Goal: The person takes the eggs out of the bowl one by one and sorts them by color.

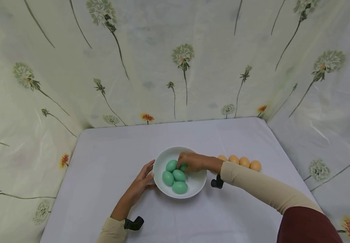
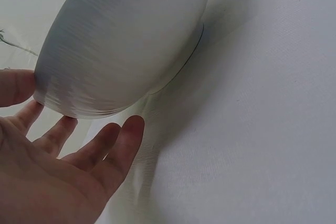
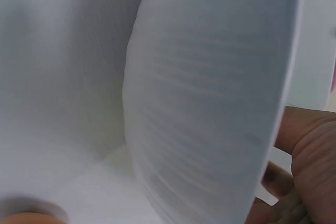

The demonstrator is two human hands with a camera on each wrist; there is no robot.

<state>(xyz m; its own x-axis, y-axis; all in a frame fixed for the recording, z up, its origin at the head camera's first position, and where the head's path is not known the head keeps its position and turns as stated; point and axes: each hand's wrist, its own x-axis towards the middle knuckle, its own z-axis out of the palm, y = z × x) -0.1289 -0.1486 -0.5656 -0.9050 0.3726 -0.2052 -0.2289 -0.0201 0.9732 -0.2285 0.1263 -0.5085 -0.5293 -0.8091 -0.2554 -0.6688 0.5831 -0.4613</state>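
A white bowl (image 1: 197,187) stands on the table with several green eggs (image 1: 179,187) inside it. My right hand (image 1: 191,162) reaches over the bowl's right rim, and its fingers curl down round a green egg (image 1: 183,167) that they partly cover. In the right wrist view the bowl's outer wall (image 3: 205,93) hides most of the fingers. My left hand (image 1: 140,184) is at the bowl's left side, fingers spread. The left wrist view shows its fingertips (image 2: 65,124) touching the bowl's outer wall near the rim, with the others just below it.
Several orange eggs (image 1: 244,162) lie in a row on the white tablecloth (image 1: 117,148) to the right of the bowl, partly behind my right forearm. A dandelion-patterned curtain (image 1: 150,67) surrounds the table at the back and sides.
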